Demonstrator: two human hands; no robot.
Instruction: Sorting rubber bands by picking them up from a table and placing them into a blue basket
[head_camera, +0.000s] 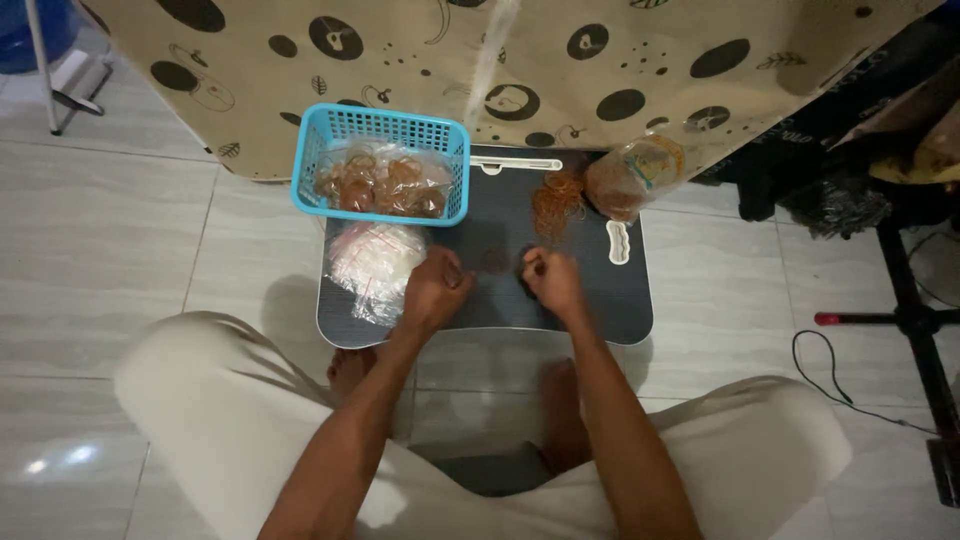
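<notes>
Both hands, the left hand (436, 288) and right hand (552, 282), are making closed grips over the bench (590, 300), pinching something too small to tell.

Dim, warm indoor light is falling from above, glaring softly off the tiled floor (60, 462) at lower left, casting a shadow beside the dark counter (640, 310), while both hands are showing slight motion blur and the far right is sinking into darkness.

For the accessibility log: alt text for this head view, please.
Seen from above, a seated person's left hand and right hand are closed into fists over a small dark table, beside a blue basket of filled bags and loose rubber bands.
</notes>
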